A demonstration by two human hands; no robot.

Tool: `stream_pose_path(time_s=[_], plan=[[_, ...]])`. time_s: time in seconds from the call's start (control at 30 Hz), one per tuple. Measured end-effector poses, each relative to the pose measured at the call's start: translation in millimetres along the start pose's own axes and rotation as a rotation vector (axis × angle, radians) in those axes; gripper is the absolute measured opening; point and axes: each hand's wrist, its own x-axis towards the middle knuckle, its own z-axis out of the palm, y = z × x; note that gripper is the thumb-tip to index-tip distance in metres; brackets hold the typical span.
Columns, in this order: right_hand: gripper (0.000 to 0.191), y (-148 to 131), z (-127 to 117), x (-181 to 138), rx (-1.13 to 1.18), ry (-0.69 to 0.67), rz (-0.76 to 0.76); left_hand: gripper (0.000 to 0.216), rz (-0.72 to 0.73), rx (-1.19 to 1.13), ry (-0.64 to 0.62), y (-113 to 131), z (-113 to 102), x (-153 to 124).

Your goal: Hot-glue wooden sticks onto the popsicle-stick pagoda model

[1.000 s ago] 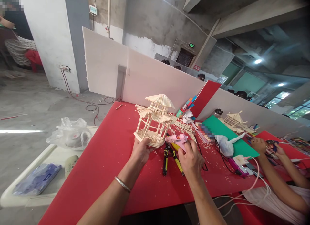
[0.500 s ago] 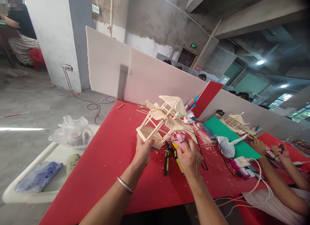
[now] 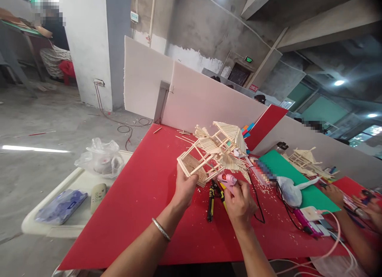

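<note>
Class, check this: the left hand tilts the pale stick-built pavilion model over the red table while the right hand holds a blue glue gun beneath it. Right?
Not quite. In the head view the glue gun in the right hand is pink, not blue. The left hand does tilt the pale stick-built pavilion model over the red table.

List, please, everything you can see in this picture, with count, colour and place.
stick pavilion model: one, pale wood, tilted, held above the table
glue gun: one, pink, at the model's base
pliers: two, black and yellow, on the table under the hands
table: one, red, strewn with wood chips
second stick model: one, pale wood, far right
green sheet: one, right of centre
plastic bag: one, clear, on white tray at left
co-worker's hand: right edge
left hand: grips the model's base
right hand: holds the glue gun
</note>
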Motion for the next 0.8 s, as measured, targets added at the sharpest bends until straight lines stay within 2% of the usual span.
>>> stream_pose_path(time_s=[0.47,0.8], plan=[[0.007,0.8,4.0,-5.9,0.042,0.038,-0.012,0.080,0.077,-0.011,-0.005,-6.4,-0.1,1.4],[0.009,-0.8,1.8,-9.1,0.033,-0.035,0.002,0.080,0.037,-0.031,-0.002,-0.9,0.5,-1.2]])
